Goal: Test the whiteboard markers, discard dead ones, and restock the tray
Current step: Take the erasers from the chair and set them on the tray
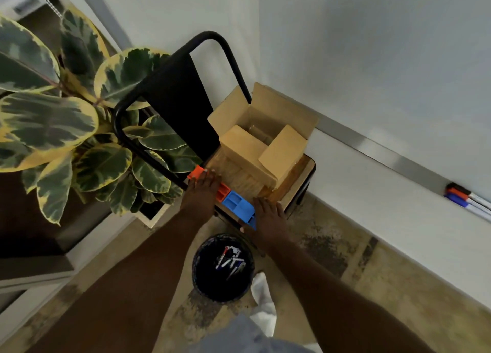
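left hand: palm down, fingers straight and slightly spread, laid flat over the orange tray; nothing pinched, not curled round it. forearm runs in long and straight from 7 o'clock.

right hand: palm down too, fingers straight and apart, tips on the chair seat, heel against the 4 o'clock end of the blue tray; thumb tucked at the tray's near edge, can't tell if it hooks under. forearm enters from 5 o'clock.

the two trays sit end to end, touching, along the seat's near edge, bracketed between the hands. open cardboard box just beyond them at 1 o'clock, flaps up.

black bin on the floor at 6 o'clock of the trays, between the forearms, several markers lying inside. white cloth beside it at 4 o'clock.

more markers on the whiteboard ledge, far off at 3 o'clock. plant at 9 o'clock.
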A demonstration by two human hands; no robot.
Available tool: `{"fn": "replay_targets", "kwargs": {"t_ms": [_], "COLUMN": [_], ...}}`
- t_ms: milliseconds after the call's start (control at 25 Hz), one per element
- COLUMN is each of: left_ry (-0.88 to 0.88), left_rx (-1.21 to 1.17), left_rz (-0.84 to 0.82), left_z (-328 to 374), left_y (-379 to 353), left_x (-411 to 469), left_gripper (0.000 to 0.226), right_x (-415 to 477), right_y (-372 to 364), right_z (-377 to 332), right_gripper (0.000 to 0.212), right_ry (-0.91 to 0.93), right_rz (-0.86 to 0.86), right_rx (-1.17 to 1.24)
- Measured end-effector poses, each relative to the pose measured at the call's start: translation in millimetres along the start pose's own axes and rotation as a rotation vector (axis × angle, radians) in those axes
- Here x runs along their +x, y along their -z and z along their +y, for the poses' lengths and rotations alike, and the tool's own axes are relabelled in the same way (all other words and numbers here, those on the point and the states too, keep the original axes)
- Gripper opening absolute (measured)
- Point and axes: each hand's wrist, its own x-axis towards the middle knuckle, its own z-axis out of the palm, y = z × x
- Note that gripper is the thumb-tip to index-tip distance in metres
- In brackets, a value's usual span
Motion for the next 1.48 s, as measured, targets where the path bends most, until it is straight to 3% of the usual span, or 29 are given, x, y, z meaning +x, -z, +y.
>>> {"fn": "replay_targets", "kwargs": {"t_ms": [200, 680, 800, 960, 1280, 1480], "left_ry": [0.005, -0.117, -0.148, -0.234, -0.370, -0.366], "left_rx": [0.028, 0.103, 0.074, 0.073, 0.025, -0.004], "left_rz": [0.029, 0.051, 0.042, -0.005, 0.135, 0.143], "left_z": [-9.1, 19.6, 53.4, 115.8, 260.8, 344.1], "left_y": [-3.6, 21.7, 33.6, 43.6, 84.5, 114.6], "left_x": [7.6, -12.6, -21.0, -29.6, -30.7, -21.5], "left_gripper": [0.067, 0.061, 0.061, 0.063, 0.046, 0.061], "right_x": [6.4, -36.5, -62.4, -100.1, -181.9, -229.3], "right_y": [-13.4, 22.1, 40.3, 69.8, 132.5, 165.2], "right_z": [-0.8, 28.3, 55.5, 101.1, 218.6, 288.6], "right_gripper": [0.072, 0.061, 0.053, 0.059, 0.065, 0.061], "right_ry": [-0.019, -0.057, -0.078, -0.162, -0.307, -0.339], "right_rz": [0.051, 0.181, 0.232, 0.198, 0.211, 0.270], "right_rx": [0.023, 0.086, 0.077, 0.041, 0.076, 0.094]}}
